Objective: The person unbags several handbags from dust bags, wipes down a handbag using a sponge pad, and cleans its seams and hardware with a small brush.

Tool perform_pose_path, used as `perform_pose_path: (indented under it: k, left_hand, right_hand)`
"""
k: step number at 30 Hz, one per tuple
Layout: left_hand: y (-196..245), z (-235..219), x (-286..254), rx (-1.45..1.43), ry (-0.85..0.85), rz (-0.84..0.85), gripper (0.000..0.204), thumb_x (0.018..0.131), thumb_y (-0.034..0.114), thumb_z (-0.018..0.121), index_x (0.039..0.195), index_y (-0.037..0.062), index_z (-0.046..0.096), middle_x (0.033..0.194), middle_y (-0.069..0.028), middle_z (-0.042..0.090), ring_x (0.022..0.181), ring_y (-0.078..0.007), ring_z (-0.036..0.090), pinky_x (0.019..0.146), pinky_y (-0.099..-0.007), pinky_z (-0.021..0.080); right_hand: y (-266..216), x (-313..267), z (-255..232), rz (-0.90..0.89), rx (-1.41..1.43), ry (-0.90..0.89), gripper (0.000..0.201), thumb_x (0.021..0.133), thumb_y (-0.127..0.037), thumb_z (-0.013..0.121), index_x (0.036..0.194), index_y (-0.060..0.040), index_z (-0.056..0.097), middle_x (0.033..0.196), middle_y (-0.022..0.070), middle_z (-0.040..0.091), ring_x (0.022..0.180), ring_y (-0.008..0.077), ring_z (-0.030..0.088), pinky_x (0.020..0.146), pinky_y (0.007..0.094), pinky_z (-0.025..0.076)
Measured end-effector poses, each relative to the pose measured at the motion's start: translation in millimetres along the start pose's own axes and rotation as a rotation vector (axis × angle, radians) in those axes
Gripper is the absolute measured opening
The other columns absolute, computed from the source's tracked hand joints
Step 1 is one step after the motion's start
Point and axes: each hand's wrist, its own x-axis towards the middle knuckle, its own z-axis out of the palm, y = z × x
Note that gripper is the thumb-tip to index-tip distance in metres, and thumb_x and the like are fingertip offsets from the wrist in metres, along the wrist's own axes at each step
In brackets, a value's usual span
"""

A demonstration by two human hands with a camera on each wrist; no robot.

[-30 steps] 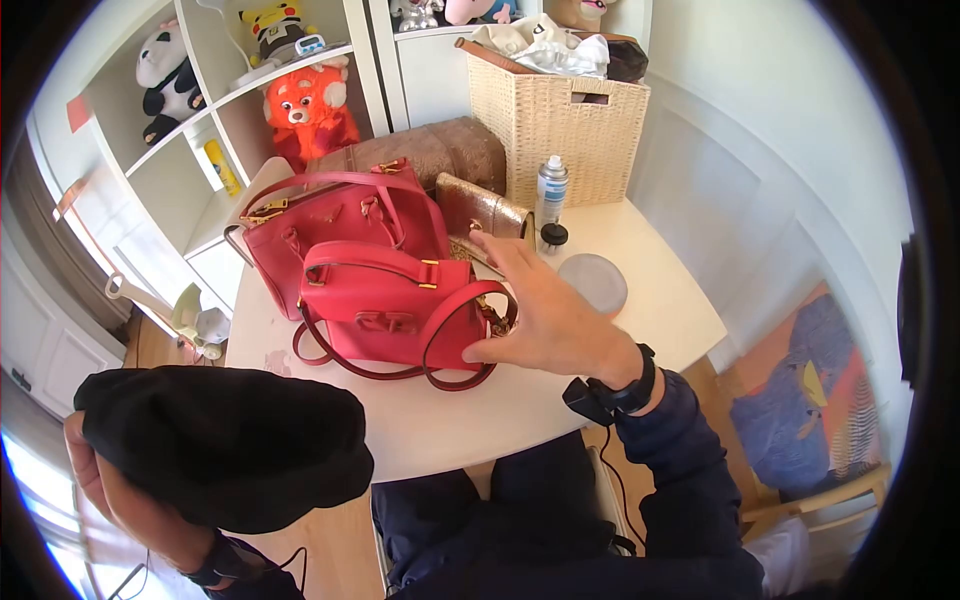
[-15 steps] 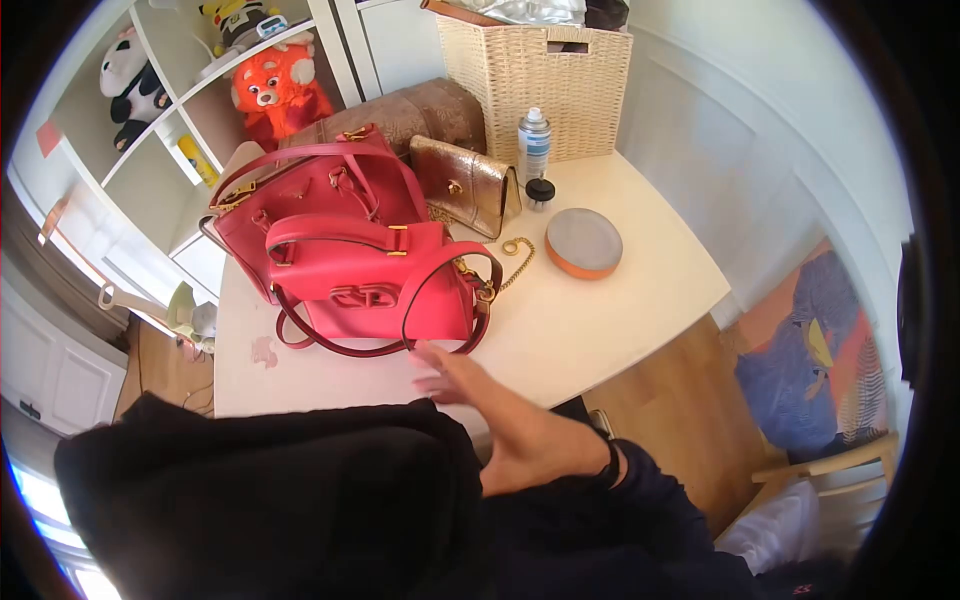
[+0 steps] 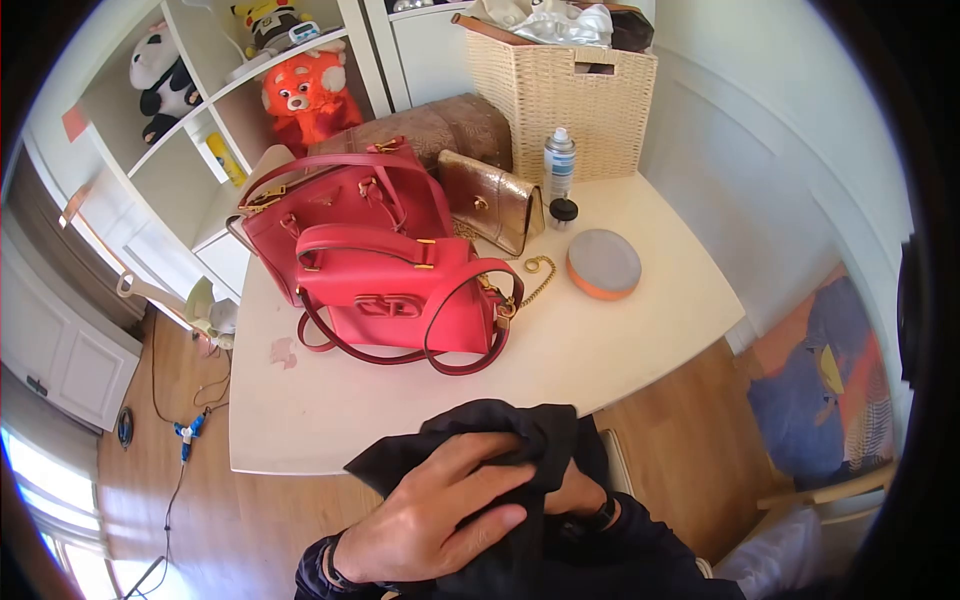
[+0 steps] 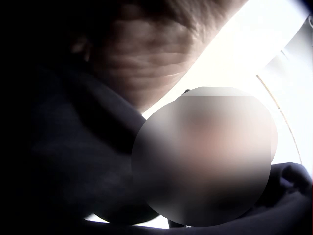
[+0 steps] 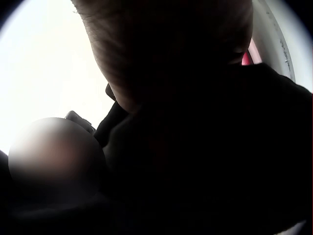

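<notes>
The left hand (image 3: 425, 515) holds the black cloth (image 3: 554, 435), with bent fingers over it and the thumb on the near side. The right hand (image 3: 575, 495) is behind the cloth, at its right side. Its fingers are hidden, so I can't tell if they pinch it or are spread.

Just now the cloth was a big bundle off to the left, and the right hand was reaching out. Now the cloth is in the middle, low down, with both hands at it. I think that means both hands can work on it together.

The cloth is over the lap, near the front edge of the white table (image 3: 330, 420). One corner pokes left and one pokes up and to the right. Its long way seems to run from the table edge down to the body, but it is bunched up, so I'm not sure.

Farther off, the small red bag (image 3: 460, 320) stands in front of the big red bag (image 3: 335, 205). The gold purse (image 3: 490, 205) is beside them, and the round tin (image 3: 605, 262) is to the right. At the back is the straw basket (image 3: 570, 115).
</notes>
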Motion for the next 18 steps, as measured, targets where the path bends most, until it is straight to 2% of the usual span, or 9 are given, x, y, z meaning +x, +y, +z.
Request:
perform_pose_path:
  k: [2, 4, 6, 8, 12, 14, 15, 16, 18]
  left_hand:
    - [1, -3, -7, 0.046, -0.023, 0.01, 0.038, 0.095, 0.013, 0.085, 0.127, -0.0035, 0.074, 0.137, -0.0271, 0.065, 0.122, -0.0415, 0.068, 0.102, -0.042, 0.058]
    - [1, -4, -19, 0.08, 0.251, 0.031, 0.049, 0.093, 0.022, 0.088, 0.133, -0.0027, 0.074, 0.143, -0.0298, 0.061, 0.126, -0.0414, 0.067, 0.104, -0.045, 0.058]
    - [-16, 7, -39, 0.052, 0.519, 0.012, 0.063, 0.085, 0.031, 0.096, 0.131, -0.0063, 0.073, 0.145, -0.0327, 0.059, 0.128, -0.0402, 0.066, 0.105, -0.0483, 0.058]
    - [-22, 8, -57, 0.095, 0.497, -0.103, 0.083, 0.086, 0.053, 0.093, 0.139, -0.0048, 0.065, 0.149, -0.0285, 0.056, 0.139, -0.0373, 0.059, 0.111, -0.0496, 0.053]
    - [-28, 33, -55, -0.076, 0.42, -0.238, 0.099, 0.081, 0.045, 0.099, 0.154, -0.0031, 0.053, 0.15, -0.0251, 0.056, 0.143, -0.0359, 0.056, 0.114, -0.0485, 0.052]
    - [-28, 52, -45, -0.459, 0.473, -0.293, 0.114, 0.078, 0.031, 0.102, 0.166, -0.0015, 0.037, 0.155, -0.0221, 0.055, 0.143, -0.0327, 0.057, 0.115, -0.0448, 0.052]
    - [-31, 47, -51, -0.112, 0.299, -0.328, 0.107, 0.089, 0.021, 0.093, 0.169, -0.001, 0.027, 0.161, -0.021, 0.052, 0.143, -0.0283, 0.058, 0.115, -0.0414, 0.053]
    - [-33, 52, -51, -0.116, 0.293, -0.307, 0.107, 0.089, 0.021, 0.093, 0.169, -0.001, 0.027, 0.161, -0.021, 0.052, 0.143, -0.0283, 0.058, 0.115, -0.0414, 0.053]
    - [-38, 62, -52, -1.172, 0.462, -0.477, 0.074, 0.11, 0.048, 0.065, 0.161, -0.0007, 0.043, 0.146, -0.0187, 0.062, 0.137, -0.0308, 0.061, 0.119, -0.0409, 0.049]
  right_hand:
    - [-16, 5, -5, 0.023, 0.192, 0.052, 0.052, 0.086, -0.015, 0.091, 0.129, -0.0009, 0.067, 0.121, 0.0095, 0.072, 0.109, 0.0198, 0.07, 0.093, 0.0382, 0.056]
    - [-31, 7, -5, 0.019, 0.339, 0.318, 0.041, 0.089, -0.007, 0.087, 0.123, 0.0001, 0.068, 0.117, 0.0094, 0.073, 0.109, 0.0187, 0.071, 0.093, 0.0365, 0.058]
    - [-9, -11, -8, -0.014, 0.408, 0.528, 0.05, 0.094, 0.0, 0.081, 0.14, 0.0018, 0.063, 0.142, 0.0134, 0.067, 0.121, 0.0217, 0.069, 0.106, 0.0406, 0.057]
    - [-6, -14, -4, -0.005, 0.441, 0.49, 0.051, 0.094, 0.0, 0.081, 0.141, 0.0016, 0.062, 0.143, 0.0138, 0.066, 0.123, 0.0224, 0.068, 0.108, 0.0413, 0.055]
    - [-2, -17, 18, 0.027, 0.561, 0.337, 0.058, 0.094, -0.002, 0.081, 0.146, 0.001, 0.058, 0.148, 0.0154, 0.062, 0.13, 0.0254, 0.064, 0.114, 0.0443, 0.051]
    - [0, -17, 27, 0.026, 0.603, 0.266, 0.061, 0.094, -0.002, 0.08, 0.149, 0.0007, 0.056, 0.151, 0.0162, 0.061, 0.134, 0.0269, 0.062, 0.118, 0.0457, 0.048]
    - [0, -17, 29, 0.027, 0.626, 0.231, 0.063, 0.094, -0.002, 0.08, 0.151, 0.0005, 0.055, 0.152, 0.0166, 0.06, 0.136, 0.0277, 0.061, 0.119, 0.0465, 0.047]
    - [1, -17, 30, 0.026, 0.65, 0.195, 0.064, 0.094, -0.003, 0.08, 0.152, 0.0004, 0.053, 0.153, 0.0169, 0.059, 0.137, 0.0285, 0.06, 0.121, 0.0472, 0.046]
    - [-11, -7, 18, -0.122, 0.317, 0.051, 0.067, 0.093, -0.003, 0.079, 0.154, -0.0004, 0.051, 0.155, 0.0187, 0.057, 0.144, 0.0323, 0.055, 0.126, 0.0479, 0.038]
